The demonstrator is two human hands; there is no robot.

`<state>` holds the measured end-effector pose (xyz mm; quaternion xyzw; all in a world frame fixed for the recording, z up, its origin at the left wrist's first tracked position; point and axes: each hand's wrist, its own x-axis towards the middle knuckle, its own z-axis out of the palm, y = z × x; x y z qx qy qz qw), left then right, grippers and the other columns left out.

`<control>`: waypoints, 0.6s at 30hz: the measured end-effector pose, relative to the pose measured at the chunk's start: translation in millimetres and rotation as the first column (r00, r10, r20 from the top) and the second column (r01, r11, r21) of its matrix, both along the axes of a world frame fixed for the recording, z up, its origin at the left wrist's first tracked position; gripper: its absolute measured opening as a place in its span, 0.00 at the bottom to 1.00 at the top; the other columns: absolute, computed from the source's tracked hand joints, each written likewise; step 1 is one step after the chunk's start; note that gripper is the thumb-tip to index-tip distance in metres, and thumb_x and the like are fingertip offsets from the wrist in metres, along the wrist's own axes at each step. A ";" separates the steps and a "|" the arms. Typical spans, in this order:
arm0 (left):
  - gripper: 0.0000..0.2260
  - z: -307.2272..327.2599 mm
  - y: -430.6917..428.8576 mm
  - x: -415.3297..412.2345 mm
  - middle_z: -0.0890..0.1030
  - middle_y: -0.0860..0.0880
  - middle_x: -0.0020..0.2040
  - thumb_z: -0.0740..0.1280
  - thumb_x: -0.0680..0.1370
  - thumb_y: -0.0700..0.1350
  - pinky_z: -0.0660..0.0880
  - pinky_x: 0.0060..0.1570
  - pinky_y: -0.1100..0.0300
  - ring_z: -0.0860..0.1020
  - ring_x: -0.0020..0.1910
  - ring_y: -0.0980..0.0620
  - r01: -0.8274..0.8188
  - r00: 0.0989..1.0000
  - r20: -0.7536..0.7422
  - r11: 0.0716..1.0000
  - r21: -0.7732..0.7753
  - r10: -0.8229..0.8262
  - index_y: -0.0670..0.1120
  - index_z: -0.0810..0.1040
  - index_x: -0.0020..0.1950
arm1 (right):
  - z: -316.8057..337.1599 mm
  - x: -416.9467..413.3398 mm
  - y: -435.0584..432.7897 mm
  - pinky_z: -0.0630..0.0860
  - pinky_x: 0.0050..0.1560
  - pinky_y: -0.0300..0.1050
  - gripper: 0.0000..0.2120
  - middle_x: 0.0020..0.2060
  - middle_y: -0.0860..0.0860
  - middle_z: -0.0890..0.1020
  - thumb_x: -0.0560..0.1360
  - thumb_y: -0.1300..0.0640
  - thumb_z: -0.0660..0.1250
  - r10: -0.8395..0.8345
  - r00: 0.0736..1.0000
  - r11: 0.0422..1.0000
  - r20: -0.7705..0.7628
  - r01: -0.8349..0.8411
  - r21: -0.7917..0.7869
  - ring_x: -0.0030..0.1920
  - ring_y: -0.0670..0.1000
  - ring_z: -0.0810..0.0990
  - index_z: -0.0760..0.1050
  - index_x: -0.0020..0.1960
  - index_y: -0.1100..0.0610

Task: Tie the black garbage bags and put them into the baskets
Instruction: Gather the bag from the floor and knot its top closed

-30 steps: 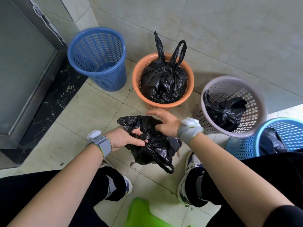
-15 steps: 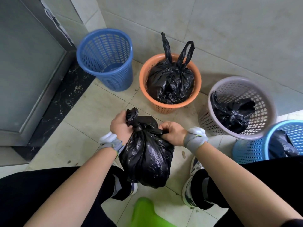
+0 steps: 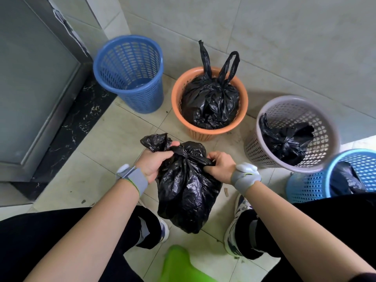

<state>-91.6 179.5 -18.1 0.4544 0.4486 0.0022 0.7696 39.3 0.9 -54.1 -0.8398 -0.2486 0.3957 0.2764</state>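
A full black garbage bag (image 3: 186,192) hangs between my knees, above the tiled floor. My left hand (image 3: 153,162) grips one gathered end of its top, and my right hand (image 3: 220,166) grips the other end. A dark blue basket (image 3: 130,74) stands at the back left with no bag in it. The orange basket (image 3: 209,102) holds a tied black bag (image 3: 209,102) whose two handles stick up. Another black bag (image 3: 284,141) lies in the pale lilac basket (image 3: 293,129), and the light blue basket (image 3: 333,176) at the right edge also holds one.
A grey metal door (image 3: 30,82) with a dark marble threshold fills the left side. A tiled wall (image 3: 284,37) runs behind the baskets. My shoes (image 3: 236,226) stand either side of the bag, and a bright green object (image 3: 179,265) lies at the bottom centre.
The bag went from lying crumpled on the floor under my hands to hanging upright with its top ends pulled apart. Both hands rose and closed on those ends.
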 end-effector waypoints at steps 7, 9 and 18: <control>0.12 -5.3 -10.9 6.3 0.85 0.49 0.53 0.76 0.71 0.40 0.76 0.57 0.55 0.82 0.55 0.53 -0.207 0.978 0.021 0.972 0.109 0.206 0.46 0.84 0.54 | 2.2 -23.1 2.4 0.76 0.50 0.46 0.06 0.46 0.49 0.75 0.69 0.55 0.72 0.297 0.935 0.945 0.193 -0.316 0.079 0.48 0.53 0.77 0.80 0.45 0.53; 0.13 -9.0 -10.7 4.4 0.85 0.48 0.52 0.75 0.70 0.35 0.77 0.59 0.52 0.82 0.55 0.50 -0.219 0.975 0.013 0.965 0.145 0.220 0.46 0.84 0.53 | 0.1 -26.9 2.5 0.76 0.48 0.47 0.06 0.46 0.49 0.74 0.68 0.55 0.72 0.294 0.926 0.941 0.239 -0.325 0.100 0.48 0.52 0.77 0.79 0.44 0.53; 0.16 -4.7 4.2 -5.6 0.86 0.47 0.44 0.83 0.59 0.41 0.79 0.55 0.50 0.84 0.47 0.49 -0.072 0.993 -0.052 0.908 0.412 0.103 0.49 0.85 0.44 | -6.7 -9.1 -1.6 0.75 0.57 0.48 0.17 0.51 0.50 0.76 0.76 0.40 0.65 0.230 0.973 0.967 0.029 -0.225 -0.120 0.52 0.53 0.78 0.76 0.56 0.51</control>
